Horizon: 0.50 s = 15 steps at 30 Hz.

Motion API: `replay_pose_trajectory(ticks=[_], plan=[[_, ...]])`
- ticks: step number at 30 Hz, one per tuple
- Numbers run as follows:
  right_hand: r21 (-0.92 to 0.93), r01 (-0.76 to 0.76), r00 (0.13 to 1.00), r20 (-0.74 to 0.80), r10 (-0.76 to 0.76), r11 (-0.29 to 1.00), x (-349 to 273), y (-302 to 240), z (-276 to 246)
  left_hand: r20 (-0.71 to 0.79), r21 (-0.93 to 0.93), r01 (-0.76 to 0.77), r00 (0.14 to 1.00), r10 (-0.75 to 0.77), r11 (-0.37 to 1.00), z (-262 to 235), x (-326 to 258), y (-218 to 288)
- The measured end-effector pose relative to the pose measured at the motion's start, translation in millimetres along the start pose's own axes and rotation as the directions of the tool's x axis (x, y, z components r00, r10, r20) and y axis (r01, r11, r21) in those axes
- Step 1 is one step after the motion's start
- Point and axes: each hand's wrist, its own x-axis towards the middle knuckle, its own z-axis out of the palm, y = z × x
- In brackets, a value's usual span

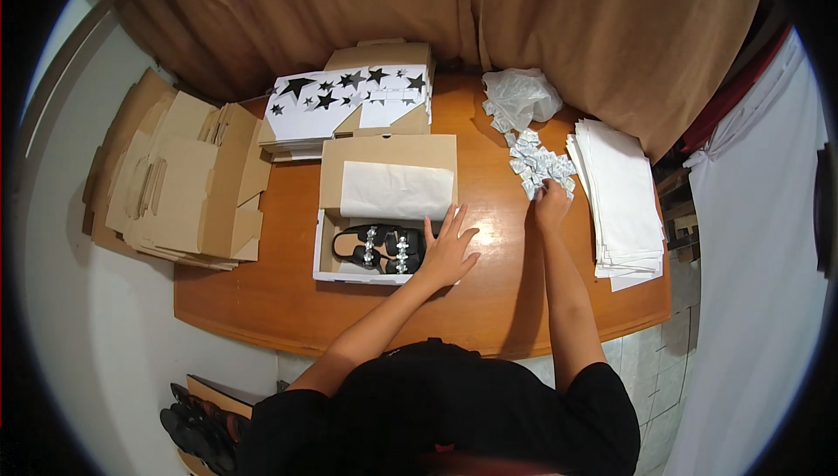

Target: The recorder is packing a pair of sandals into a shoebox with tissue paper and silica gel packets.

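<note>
An open shoe box (319, 253) stands in the middle of the table, with its brown-lined lid raised at the back. Inside lies a pair of black sandals (404, 252) with silvery, jewelled straps. White paper (397, 190) leans against the lid's inner side. Fingers spread, my left hand (449, 253) rests over the box's right end and covers part of it. Off to the right, my right hand (552, 205) reaches into a pile of small white sachets (534, 162). Its fingertips are drawn together at the pile's near edge, apparently pinching a sachet.
A clear plastic bag (524, 96) lies behind the sachets. At the right is a stack of white paper sheets (621, 201). Flattened cardboard boxes (188, 179) stand at the left; star-printed box pieces (349, 96) are piled behind. More black sandals (201, 428) sit below, left of me.
</note>
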Motion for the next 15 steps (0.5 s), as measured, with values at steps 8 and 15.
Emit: replay_pose_trajectory(ticks=[8,15], plan=[[0.312,-0.359,0.932,0.161,0.323,0.879,-36,-24,-23,-0.233,-0.138,0.157,0.954,-0.186,0.978,-46,-37,-29],[0.771,-0.369,0.929,0.322,0.183,0.519,-62,-115,-46,-0.434,-0.146,0.406,0.793,-0.427,0.902,-85,-74,-111]])
